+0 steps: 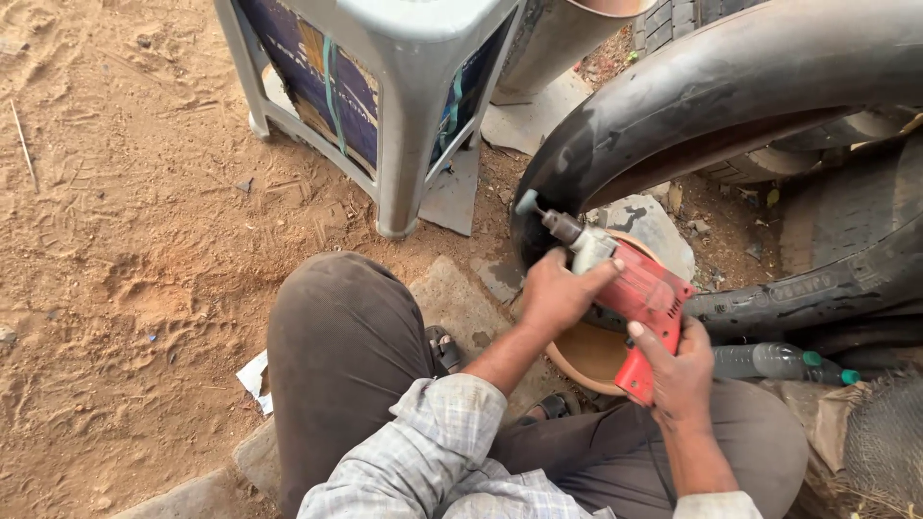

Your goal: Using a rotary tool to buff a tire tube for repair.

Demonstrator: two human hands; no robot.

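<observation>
sandy ground underfoot; left hand clenches the red drill's nose, right hand grips its handle; heavy, rigid, bit against the stiff black tyre.

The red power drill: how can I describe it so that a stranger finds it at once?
Start at the big black tyre on the right. Below its inner edge, both hands hold the red power drill: left hand near the front, right hand on the grip. Nothing else here is bright red.

Likely roadside tyre workshop — tyres, dirt.
</observation>
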